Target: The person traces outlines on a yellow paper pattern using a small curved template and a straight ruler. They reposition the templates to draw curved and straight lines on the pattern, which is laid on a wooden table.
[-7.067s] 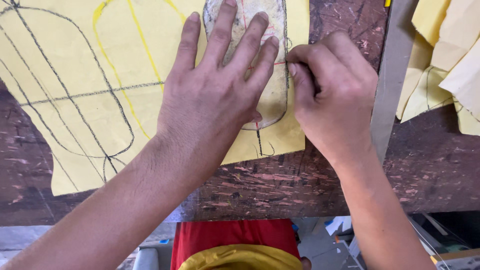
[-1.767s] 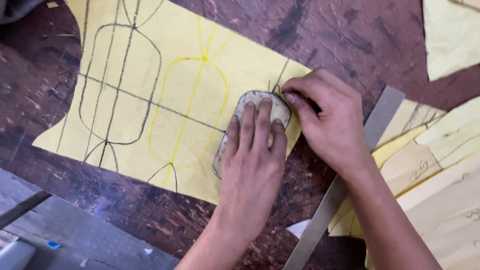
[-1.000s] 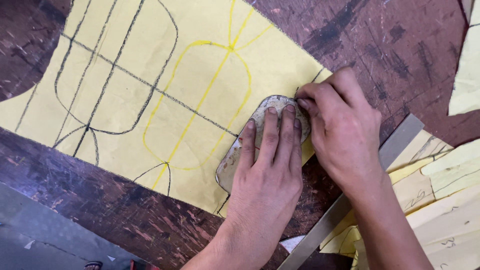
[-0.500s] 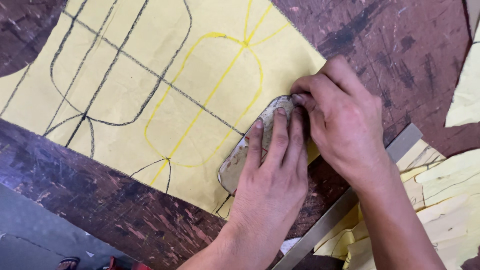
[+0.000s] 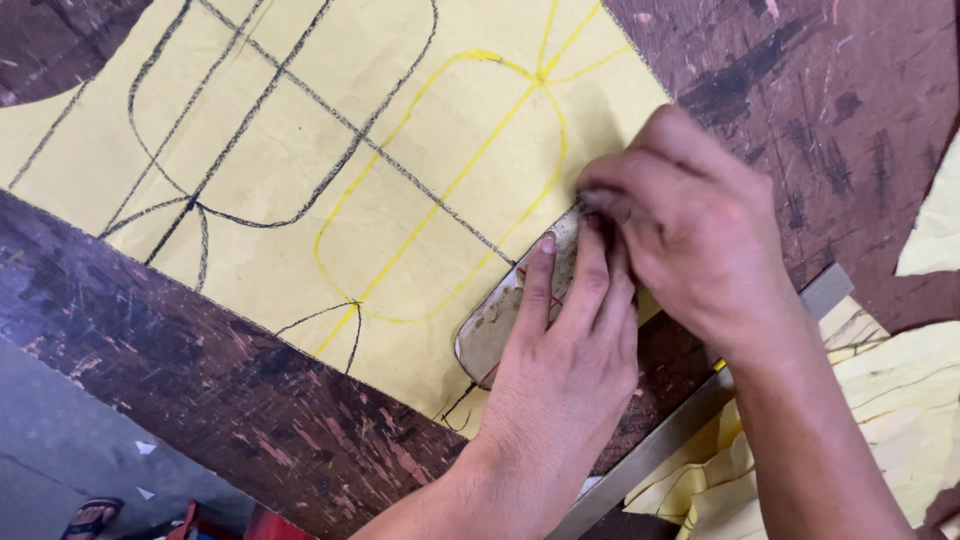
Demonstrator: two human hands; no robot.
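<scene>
Head view: the rounded grey template (image 5: 505, 318) lies lower centre of the frame on the yellow sheet (image 5: 300, 180), its long axis running from lower left to upper right. The left hand (image 5: 570, 370) presses it flat with fingers extended — holding nothing. The right hand (image 5: 690, 235), upper right of the template, is pinched closed at its top end; what it grips I cannot tell.
</scene>
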